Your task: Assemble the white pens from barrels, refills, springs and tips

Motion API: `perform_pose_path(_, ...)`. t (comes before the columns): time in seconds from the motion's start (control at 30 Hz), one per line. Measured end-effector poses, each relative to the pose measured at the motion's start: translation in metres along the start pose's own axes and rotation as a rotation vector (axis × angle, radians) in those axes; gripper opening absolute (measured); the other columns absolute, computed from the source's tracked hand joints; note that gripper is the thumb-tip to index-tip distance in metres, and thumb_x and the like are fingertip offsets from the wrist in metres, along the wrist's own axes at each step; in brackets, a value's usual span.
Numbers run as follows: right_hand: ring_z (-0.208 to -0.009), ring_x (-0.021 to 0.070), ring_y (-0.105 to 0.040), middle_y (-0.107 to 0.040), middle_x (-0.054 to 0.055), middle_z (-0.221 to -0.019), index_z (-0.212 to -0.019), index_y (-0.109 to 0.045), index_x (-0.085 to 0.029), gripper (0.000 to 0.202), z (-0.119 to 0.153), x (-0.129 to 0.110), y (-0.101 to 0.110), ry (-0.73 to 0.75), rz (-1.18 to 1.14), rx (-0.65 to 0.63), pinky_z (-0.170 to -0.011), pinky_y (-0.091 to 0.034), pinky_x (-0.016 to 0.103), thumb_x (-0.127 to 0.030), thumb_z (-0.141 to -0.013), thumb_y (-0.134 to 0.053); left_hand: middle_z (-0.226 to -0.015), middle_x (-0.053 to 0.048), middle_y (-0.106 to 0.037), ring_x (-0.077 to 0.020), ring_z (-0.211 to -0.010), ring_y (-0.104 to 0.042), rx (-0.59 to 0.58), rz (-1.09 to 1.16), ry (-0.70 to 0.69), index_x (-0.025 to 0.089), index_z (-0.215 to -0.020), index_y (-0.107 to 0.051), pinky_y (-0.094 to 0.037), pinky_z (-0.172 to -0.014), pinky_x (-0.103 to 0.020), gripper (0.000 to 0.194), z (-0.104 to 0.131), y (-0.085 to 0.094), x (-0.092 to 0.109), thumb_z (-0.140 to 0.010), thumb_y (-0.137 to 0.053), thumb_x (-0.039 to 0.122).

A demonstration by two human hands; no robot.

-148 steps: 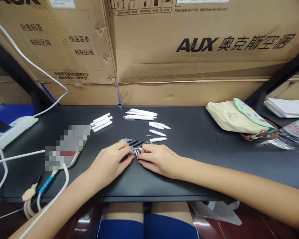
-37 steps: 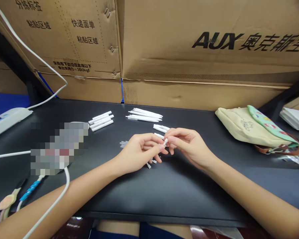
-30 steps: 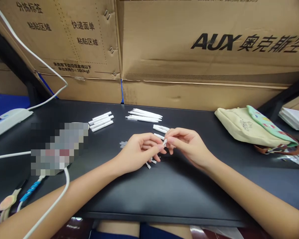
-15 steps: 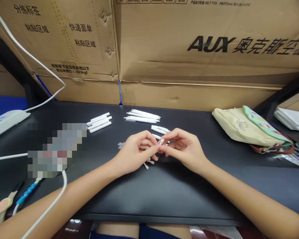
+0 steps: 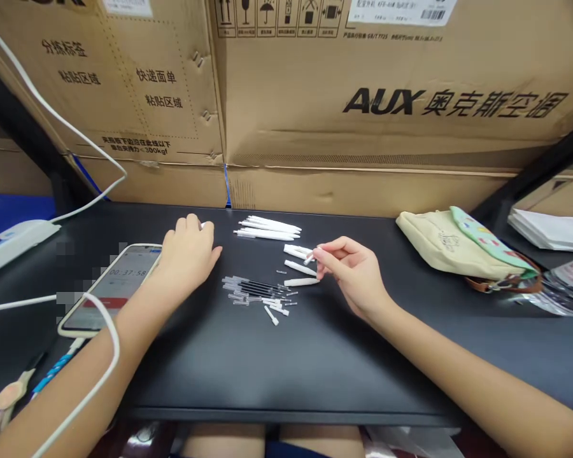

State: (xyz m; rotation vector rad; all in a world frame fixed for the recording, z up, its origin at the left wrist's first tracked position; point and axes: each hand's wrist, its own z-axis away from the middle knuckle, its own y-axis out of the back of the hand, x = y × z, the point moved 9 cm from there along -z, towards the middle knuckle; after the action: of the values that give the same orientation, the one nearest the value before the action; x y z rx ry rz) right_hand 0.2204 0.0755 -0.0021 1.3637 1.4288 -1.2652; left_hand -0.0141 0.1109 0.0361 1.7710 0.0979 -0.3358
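Note:
My left hand (image 5: pixel 187 251) reaches over the group of white pen barrels at the left, its fingers bent down and thumb apart. One barrel end (image 5: pixel 202 225) peeks out between the fingers; the fingertips are hidden. My right hand (image 5: pixel 351 273) pinches a small white pen part (image 5: pixel 309 258) between thumb and forefinger. Close to it lie several white tapered pen barrels (image 5: pixel 300 268). Ink refills (image 5: pixel 253 286) with dark ink are in the middle, beside little springs (image 5: pixel 290 303) and white push-button pieces (image 5: pixel 271 315). Farther back rests a row of assembled white pens (image 5: pixel 270 228).
A phone (image 5: pixel 124 286) showing a timer lies under my left forearm, with a white cable (image 5: pixel 112 331) looping across that arm. A power strip (image 5: pixel 16 242) is at the far left. A cream pouch (image 5: pixel 439 245) sits on the right. Cardboard boxes (image 5: pixel 363 140) stand behind the black table.
My hands were together in the middle and are now apart. The left has moved left and back to the white barrels; the right keeps the small white part. The view has tilted up slightly.

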Motion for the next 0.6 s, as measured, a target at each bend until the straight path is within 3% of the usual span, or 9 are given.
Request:
perform_pose_path(0.13,-0.051,0.0103,-0.056,-0.063,0.0,-0.061,-0.07,-0.061,-0.017,0.023,0.001,-0.001,-0.002,0.007,0.005,-0.018,-0.048,-0.053,0.026,-0.033,-0.065,-0.078,-0.105,-0.023,-0.055,-0.0356,-0.1,-0.052,-0.113,-0.038,0.009,0.007,-0.111,-0.056,-0.046,-0.075,-0.042,0.036,-0.001,-0.015,-0.006,-0.085,-0.044,0.03)
perform_pose_path(0.37,-0.051,0.0092,-0.055,-0.065,0.0,-0.064,-0.072,-0.061,-0.017,0.022,0.0,0.0,-0.002,-0.002,-0.017,-0.032,-0.048,-0.052,0.024,-0.031,-0.066,-0.078,-0.106,-0.026,-0.055,-0.0386,-0.101,-0.053,-0.133,-0.009,0.049,0.005,-0.115,-0.054,-0.046,-0.073,-0.044,0.039,-0.001,-0.015,-0.013,-0.084,-0.042,0.026)
perform_pose_path(0.6,-0.05,0.0089,-0.055,-0.064,-0.001,-0.062,-0.071,-0.062,-0.017,0.021,0.001,-0.001,-0.003,-0.004,-0.029,-0.04,-0.047,-0.051,0.024,-0.029,-0.067,-0.078,-0.106,-0.028,-0.059,-0.0402,-0.102,-0.053,-0.228,0.044,0.038,0.003,-0.107,-0.059,-0.045,-0.073,-0.046,0.036,0.0,-0.024,-0.011,-0.084,-0.037,0.018)
